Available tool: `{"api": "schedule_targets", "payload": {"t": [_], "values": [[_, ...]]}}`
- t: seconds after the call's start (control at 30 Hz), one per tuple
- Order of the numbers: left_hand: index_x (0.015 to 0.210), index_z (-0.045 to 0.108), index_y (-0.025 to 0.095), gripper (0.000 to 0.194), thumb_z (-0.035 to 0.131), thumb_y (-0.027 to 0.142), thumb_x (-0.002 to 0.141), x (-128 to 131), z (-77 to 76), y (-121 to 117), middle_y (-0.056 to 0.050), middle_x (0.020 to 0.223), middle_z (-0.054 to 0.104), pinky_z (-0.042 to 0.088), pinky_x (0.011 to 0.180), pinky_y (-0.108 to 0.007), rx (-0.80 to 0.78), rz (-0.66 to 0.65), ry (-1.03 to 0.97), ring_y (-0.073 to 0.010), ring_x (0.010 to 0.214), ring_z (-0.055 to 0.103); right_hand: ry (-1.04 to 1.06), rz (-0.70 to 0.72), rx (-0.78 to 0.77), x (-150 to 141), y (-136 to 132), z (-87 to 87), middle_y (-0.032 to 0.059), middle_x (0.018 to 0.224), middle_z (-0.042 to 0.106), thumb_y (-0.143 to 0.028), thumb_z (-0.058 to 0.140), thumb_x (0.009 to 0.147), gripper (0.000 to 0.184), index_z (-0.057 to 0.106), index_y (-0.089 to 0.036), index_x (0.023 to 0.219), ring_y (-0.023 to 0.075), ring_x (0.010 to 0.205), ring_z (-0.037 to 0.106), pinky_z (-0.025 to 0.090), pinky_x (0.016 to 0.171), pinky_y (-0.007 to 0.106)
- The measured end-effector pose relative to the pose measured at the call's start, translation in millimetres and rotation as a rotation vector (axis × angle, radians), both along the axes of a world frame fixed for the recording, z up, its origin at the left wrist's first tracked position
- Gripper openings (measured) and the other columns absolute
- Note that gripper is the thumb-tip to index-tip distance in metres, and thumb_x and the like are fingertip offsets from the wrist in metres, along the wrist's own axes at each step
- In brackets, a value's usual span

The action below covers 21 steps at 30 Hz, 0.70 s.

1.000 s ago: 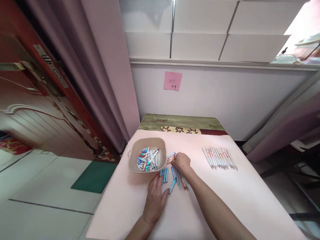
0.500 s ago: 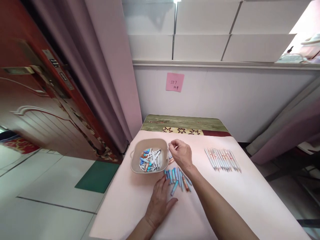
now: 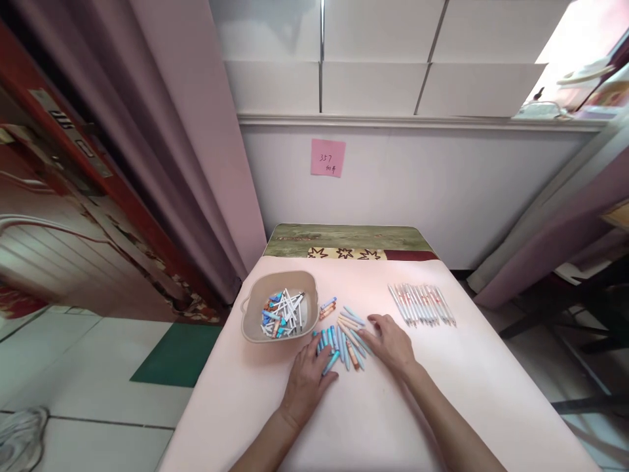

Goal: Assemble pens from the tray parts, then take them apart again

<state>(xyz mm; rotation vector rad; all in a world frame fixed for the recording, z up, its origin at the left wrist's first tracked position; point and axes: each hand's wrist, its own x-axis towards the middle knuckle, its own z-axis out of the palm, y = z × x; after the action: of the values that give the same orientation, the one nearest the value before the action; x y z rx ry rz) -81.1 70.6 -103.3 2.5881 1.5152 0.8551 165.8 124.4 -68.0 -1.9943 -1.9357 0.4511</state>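
A loose pile of blue, turquoise, orange and cream crayons (image 3: pixel 346 346) lies on the pink-covered table. At its left end my left hand (image 3: pixel 305 377) lies spread, palm down, fingertips touching the blue crayons. On the pile's right side my right hand (image 3: pixel 393 344) hovers low with fingers bent and thumb apart, holding nothing I can see. A beige basket (image 3: pixel 253 331) beyond my left hand contains white sticks (image 3: pixel 289 308) and more blue and orange crayons. A few orange and purple crayons (image 3: pixel 328 308) sit beside the basket's right wall.
A row of slim white pencils or pens (image 3: pixel 422 305) lies side by side at the table's right. At the far end shows a green wood-patterned strip (image 3: pixel 344 235). A white wall with a pink note (image 3: pixel 328 157) stands behind; a purple curtain (image 3: pixel 196 164) hangs left.
My right hand has moved from beside the basket's right rim, down and right, to the crayon pile, uncovering the crayons there. My left hand stays by the pile. The view has shifted slightly right.
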Motion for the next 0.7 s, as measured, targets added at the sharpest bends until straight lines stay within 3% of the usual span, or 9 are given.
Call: {"api": "schedule_targets", "payload": {"t": [0.13,0.37,0.57,0.7], "values": [[0.118,0.055,0.02,0.032,0.057,0.02,0.086,5,-5.6,14,-0.016,0.133,0.053,0.05,0.094,-0.045,0.057,0.026,0.011,-0.028,0.117,0.055,0.047,0.011,0.069,-30,-10,-8.3,0.006,0.099,0.06,-0.054,0.051,0.087,0.041,0.058,-0.024,0.113,0.0194,0.089,0.062,0.043,0.073,0.026],[0.115,0.058,0.019,0.026,0.049,0.019,0.091,1,-8.1,18,-0.013,0.122,0.062,0.051,0.091,-0.042,0.15,0.104,0.105,-0.026,0.113,0.059,0.172,0.003,0.055,-66,-16,-10.0,0.008,0.095,0.061,-0.045,0.051,0.089,0.031,0.057,-0.02,0.106,0.0217,0.091,0.061,0.044,0.077,0.027],[0.121,0.057,0.018,0.032,0.048,0.015,0.09,-4,-3.1,11,-0.013,0.122,0.063,0.049,0.093,-0.042,0.215,0.149,0.085,-0.0253,0.111,0.06,0.197,0.067,0.028,-60,-17,-5.4,0.0072,0.095,0.063,-0.049,0.048,0.089,0.034,0.062,-0.022,0.103,0.0207,0.085,0.063,0.045,0.074,0.028],[0.126,0.053,0.018,0.038,0.048,0.014,0.088,-2,-0.2,3,-0.013,0.123,0.062,0.048,0.095,-0.041,0.229,0.115,0.052,-0.025,0.114,0.057,0.13,0.036,0.123,-46,13,-4.3,0.0106,0.108,0.063,-0.049,0.043,0.092,0.043,0.059,-0.019,0.119,0.023,0.1,0.06,0.045,0.085,0.031]]}}
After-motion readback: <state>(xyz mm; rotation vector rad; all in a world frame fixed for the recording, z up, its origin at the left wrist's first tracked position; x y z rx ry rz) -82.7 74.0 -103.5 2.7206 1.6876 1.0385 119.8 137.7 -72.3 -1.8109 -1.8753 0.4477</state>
